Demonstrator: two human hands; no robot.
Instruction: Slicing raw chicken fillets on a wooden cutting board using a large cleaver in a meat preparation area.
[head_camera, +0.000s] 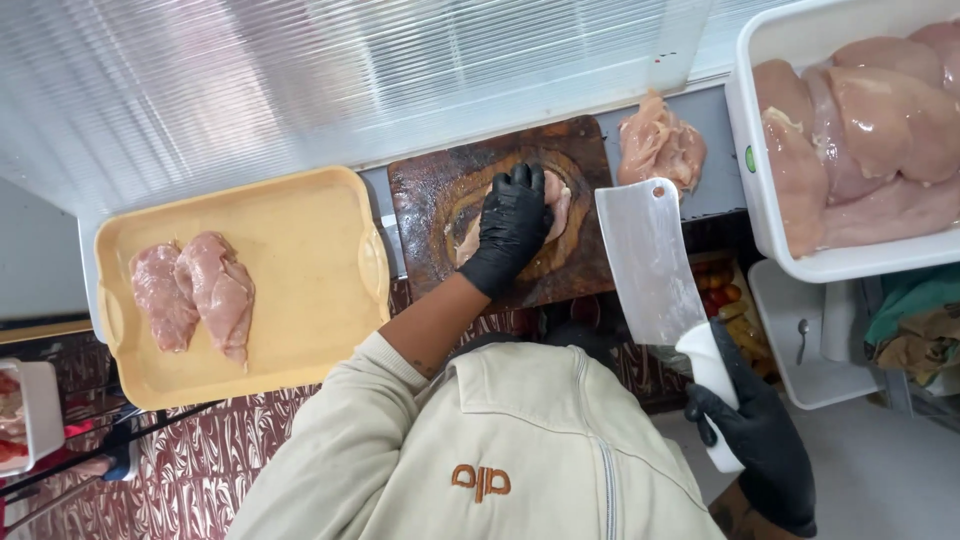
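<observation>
At the far left edge a white container (30, 415) with pink contents shows only in part, beside a dark metal frame over a maroon marbled cloth (200, 460). Next comes a yellow tray (300, 250) bearing two raw chicken fillets (192, 293) side by side, their long axes running roughly from the far side toward the person. Right of the tray, a dark, worn wooden chopping board (425, 200) lies on the grey desk (715, 125) against a ribbed translucent wall panel (300, 70). On the board's hollowed middle lies a chicken breast (556, 200), its long axis slanting from near left to far right; the left hand (510, 228), in a black glove, presses flat on it with fingers spread, not closed around it. Behind the board's right corner another chicken piece (660, 148) rests on the desk. The right hand (755, 440), also gloved in black, has its grip closed around the white handle of a cleaver (650, 260), held off the board's right edge with its broad blade pointing away from the person. Furthest right, a white tub (760, 200) holds a heap of raw breasts, with a smaller white tray (800, 340) carrying a spoon below it.
</observation>
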